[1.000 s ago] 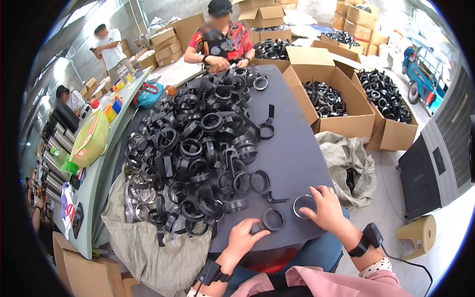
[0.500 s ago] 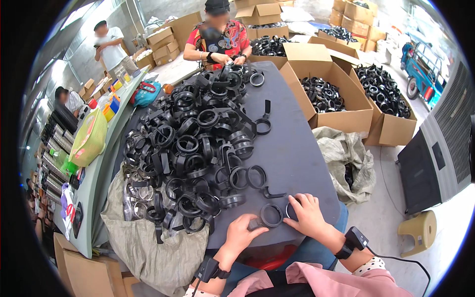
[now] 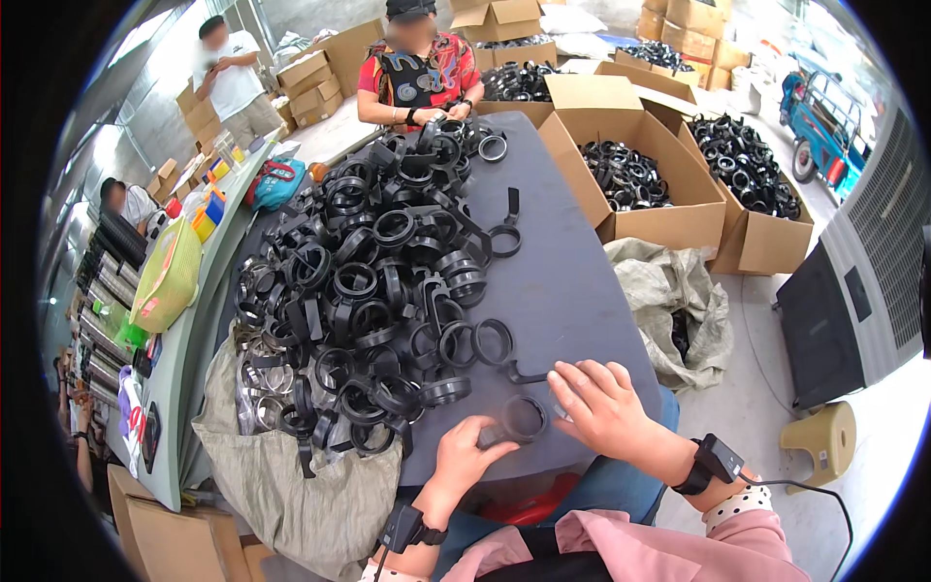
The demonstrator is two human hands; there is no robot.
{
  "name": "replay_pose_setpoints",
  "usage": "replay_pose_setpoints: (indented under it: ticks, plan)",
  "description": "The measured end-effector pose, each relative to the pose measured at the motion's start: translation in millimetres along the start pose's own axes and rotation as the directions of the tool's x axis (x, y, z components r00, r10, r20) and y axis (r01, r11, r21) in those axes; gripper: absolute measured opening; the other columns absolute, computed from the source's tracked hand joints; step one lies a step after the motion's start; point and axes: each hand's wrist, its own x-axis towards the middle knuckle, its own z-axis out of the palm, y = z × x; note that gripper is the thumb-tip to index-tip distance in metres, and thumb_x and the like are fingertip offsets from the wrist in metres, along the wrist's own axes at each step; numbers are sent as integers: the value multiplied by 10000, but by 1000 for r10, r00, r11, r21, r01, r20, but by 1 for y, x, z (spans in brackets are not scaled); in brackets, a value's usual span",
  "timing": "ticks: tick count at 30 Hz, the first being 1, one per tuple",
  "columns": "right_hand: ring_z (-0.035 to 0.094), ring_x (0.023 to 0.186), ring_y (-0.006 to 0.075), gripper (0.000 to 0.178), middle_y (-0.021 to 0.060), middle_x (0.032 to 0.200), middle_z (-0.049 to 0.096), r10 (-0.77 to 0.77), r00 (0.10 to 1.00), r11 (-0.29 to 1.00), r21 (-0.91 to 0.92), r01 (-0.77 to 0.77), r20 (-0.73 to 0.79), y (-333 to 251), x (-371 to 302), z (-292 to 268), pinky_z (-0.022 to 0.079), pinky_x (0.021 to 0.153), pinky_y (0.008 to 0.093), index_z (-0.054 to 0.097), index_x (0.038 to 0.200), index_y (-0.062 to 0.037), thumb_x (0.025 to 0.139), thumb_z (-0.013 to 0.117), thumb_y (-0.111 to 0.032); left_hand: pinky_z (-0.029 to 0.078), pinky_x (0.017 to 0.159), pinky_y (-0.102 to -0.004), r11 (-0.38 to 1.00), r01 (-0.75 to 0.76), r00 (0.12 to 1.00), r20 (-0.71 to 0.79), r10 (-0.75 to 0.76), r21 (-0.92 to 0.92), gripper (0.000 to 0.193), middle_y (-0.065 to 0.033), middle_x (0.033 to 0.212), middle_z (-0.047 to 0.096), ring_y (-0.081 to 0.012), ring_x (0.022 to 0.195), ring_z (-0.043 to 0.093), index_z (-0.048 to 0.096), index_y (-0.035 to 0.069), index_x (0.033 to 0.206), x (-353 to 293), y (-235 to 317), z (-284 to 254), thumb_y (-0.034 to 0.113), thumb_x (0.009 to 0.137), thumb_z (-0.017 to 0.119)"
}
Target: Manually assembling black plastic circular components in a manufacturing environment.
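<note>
Just off the near edge of the grey table, my left hand (image 3: 465, 454) grips a black ring (image 3: 525, 419) by its left side, thumb and fingers closed around it. The ring is slightly blurred. My right hand (image 3: 609, 415) is close on the ring's right, its fingers bent together over a thin, shiny-edged piece that they mostly hide. Beyond my hands, another black ring with a flat arm (image 3: 493, 341) lies on the table. A large heap of such black rings with arms (image 3: 373, 281) fills the left and middle of the tabletop.
A pale woven sack (image 3: 291, 495) hangs at the table's near left, with shiny rings on it. Cardboard boxes (image 3: 669, 228) of black parts stand to the right, beside another sack (image 3: 718, 330), a cooler (image 3: 834, 310) and a stool (image 3: 819, 441). A person (image 3: 417, 78) works across the table.
My right hand has turned and moved slightly up and right, and the dark round piece at its fingertips is now mostly hidden. My left hand still holds its ring, shifted slightly left.
</note>
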Motion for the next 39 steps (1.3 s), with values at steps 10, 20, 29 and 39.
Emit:
replay_pose_setpoints:
  ticks: [10, 20, 29, 39]
  plan:
    - [454, 1125, 373, 612, 180, 1246, 499, 387, 915, 754, 532, -385, 113, -49, -16, 76, 380, 964, 478, 525, 1297, -3, 776, 744, -238, 523, 636, -390, 997, 72, 994, 80, -74, 18, 421, -111, 804, 670, -319, 738, 665, 665, 51, 882, -2, 5, 2, 408, 716, 813]
    - [434, 1135, 381, 612, 194, 1255, 487, 319, 938, 851, 395, -346, 134, -57, 0, 78, 358, 957, 500, 521, 1300, 9, 773, 721, -230, 522, 640, -404, 999, 37, 996, 79, -36, -13, 371, -112, 836, 673, -317, 745, 662, 656, 59, 923, -2, -6, 4, 377, 771, 772]
    - [447, 1114, 374, 616, 215, 1258, 483, 269, 947, 857, 405, -317, 173, -56, -2, 84, 359, 927, 493, 496, 1323, 14, 767, 663, -191, 519, 615, -398, 999, -26, 993, 113, 30, -33, 357, -106, 812, 665, -318, 726, 656, 645, 53, 923, -1, -9, 2, 356, 778, 766]
    - [495, 1074, 348, 581, 189, 1183, 523, 265, 952, 839, 450, -305, 151, -43, 6, 88, 386, 897, 464, 536, 1264, 5, 739, 682, -195, 529, 683, -412, 998, 36, 988, 150, -27, -59, 443, -139, 931, 658, -338, 805, 653, 614, 27, 1023, 4, -2, -1, 349, 767, 781]
